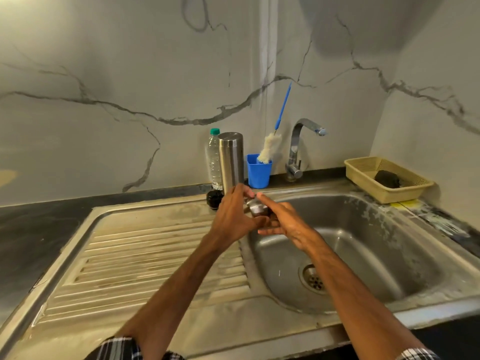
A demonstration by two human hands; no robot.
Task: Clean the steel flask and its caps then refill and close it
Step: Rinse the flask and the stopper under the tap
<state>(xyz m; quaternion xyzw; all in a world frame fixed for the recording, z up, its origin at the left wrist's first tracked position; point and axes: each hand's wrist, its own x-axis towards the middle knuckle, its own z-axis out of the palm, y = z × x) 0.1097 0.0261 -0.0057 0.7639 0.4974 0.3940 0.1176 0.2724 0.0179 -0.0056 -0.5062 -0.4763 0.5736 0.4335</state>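
Observation:
The steel flask [230, 159] stands upside down at the back of the drainboard, in front of the wall. A black inner cap [214, 200] lies beside its foot. Over the left rim of the sink basin, both hands hold a small steel cap [255, 207]. My left hand [233, 216] grips it from the left with curled fingers. My right hand [281, 220] touches it from the right, its index finger stretched along the cap's top and the other fingers under it. Most of the cap is hidden by the fingers.
A plastic water bottle [213, 158] with a green lid stands behind the flask. A blue cup [259, 170] holds a blue-handled bottle brush [270, 149]. The tap [298, 149] is off. A beige basket [387, 178] with a dark scrubber sits right of the steel sink [363, 229].

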